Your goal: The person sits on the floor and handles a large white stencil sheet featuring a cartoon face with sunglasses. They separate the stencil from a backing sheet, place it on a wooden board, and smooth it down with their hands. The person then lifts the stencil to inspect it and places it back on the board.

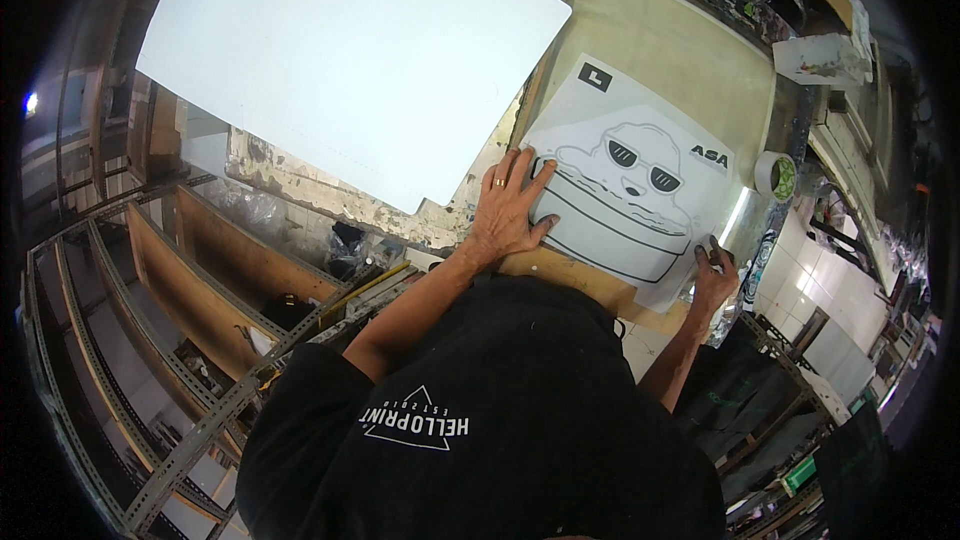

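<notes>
A translucent printed sheet lies in front of me, with line art of a fluffy dog's head in sunglasses above a rounded tub. Underneath it is a yellowish mesh screen in a frame. My left hand rests on the sheet's left edge, fingers spread and a ring on one. At the right edge, near the lower corner, my right hand has its stained fingers bent together on the sheet's margin. The exact finger contact there is hard to see.
A large white board covers the table to the left. A roll of tape stands beside the screen's right edge. Farther right is a paint-smudged white container. Metal-framed racks with wooden panels fill the lower left.
</notes>
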